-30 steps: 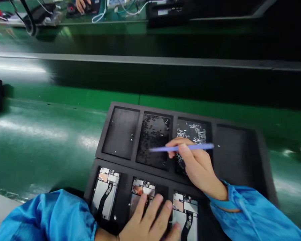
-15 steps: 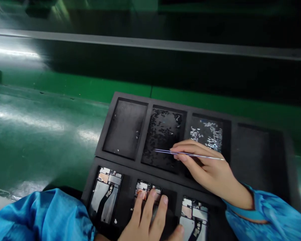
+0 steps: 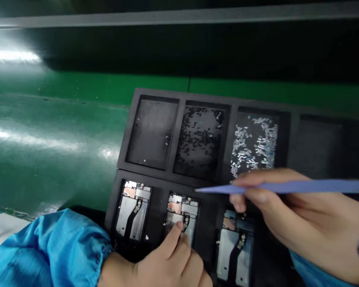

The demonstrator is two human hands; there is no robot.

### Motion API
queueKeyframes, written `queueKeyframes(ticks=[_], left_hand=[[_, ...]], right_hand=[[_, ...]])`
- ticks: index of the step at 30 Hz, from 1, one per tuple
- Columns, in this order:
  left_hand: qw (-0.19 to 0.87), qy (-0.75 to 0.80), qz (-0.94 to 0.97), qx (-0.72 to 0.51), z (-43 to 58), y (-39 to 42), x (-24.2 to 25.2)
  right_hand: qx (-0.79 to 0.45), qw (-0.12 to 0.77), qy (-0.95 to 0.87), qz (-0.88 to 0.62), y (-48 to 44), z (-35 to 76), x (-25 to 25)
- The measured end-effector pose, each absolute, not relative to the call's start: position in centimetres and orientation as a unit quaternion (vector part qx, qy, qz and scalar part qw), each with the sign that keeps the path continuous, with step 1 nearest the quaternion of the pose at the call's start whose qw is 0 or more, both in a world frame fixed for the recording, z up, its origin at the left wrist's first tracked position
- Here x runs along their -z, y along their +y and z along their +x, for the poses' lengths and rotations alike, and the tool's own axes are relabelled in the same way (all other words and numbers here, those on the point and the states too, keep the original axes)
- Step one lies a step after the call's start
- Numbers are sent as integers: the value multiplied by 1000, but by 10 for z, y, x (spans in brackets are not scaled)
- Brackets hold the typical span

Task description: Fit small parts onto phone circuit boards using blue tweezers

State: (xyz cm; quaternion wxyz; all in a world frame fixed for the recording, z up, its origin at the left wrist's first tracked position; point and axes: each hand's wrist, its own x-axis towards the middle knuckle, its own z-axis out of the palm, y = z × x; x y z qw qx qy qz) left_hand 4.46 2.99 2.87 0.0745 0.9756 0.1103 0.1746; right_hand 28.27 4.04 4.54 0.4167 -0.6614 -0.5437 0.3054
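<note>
My right hand (image 3: 299, 211) pinches slim purple-tinted tweezers (image 3: 287, 186) that point left. Their tip hangs just above the upper right of the middle phone assembly (image 3: 184, 207), apart from it. On that phone's lower part one digit of my left hand (image 3: 170, 259) lies near the black flex cable (image 3: 186, 223). The other left fingers are curled, and anything inside them is hidden. Similar opened phones with metal plates lie on either side, a left phone (image 3: 133, 211) and a right phone (image 3: 235, 251), the latter partly under my right hand.
Behind the phones is a black compartment tray (image 3: 182, 139). Its second compartment holds many small dark pieces (image 3: 197, 137); the third holds shiny clear pieces (image 3: 241, 151). A few bits lie in the left compartment (image 3: 152, 131). A green surface (image 3: 62, 131) extends left.
My left hand has gone from spread fingers over the middle phone to curled fingers with one digit on it. The tweezers have left the dark pieces' compartment and now hover near that phone.
</note>
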Motion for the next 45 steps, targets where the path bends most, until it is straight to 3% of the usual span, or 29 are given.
queueKeyframes(ticks=[3, 9, 16, 28, 33, 40, 45], left_hand=[[90, 37, 982, -163, 31, 60, -40], [-20, -24, 990, -136, 18, 119, -29], [19, -21, 984, -174, 19, 138, -16], [29, 9, 992, -124, 22, 137, -14], [-31, 0, 993, -114, 22, 131, -15], [-56, -22, 991, -120, 20, 128, -14], [-34, -10, 992, -124, 22, 128, -13]], right_hand=[[-298, 423, -611, -599, 36, 267, -41], [-206, 410, -684, -567, 53, 250, -19], [-172, 403, -693, -573, 46, 246, -12], [-181, 391, -720, -544, 43, 249, -12], [-193, 456, -615, -613, 41, 252, -13], [-419, 600, -260, -630, 55, 258, -11], [-414, 633, -241, -607, 63, 269, -19]])
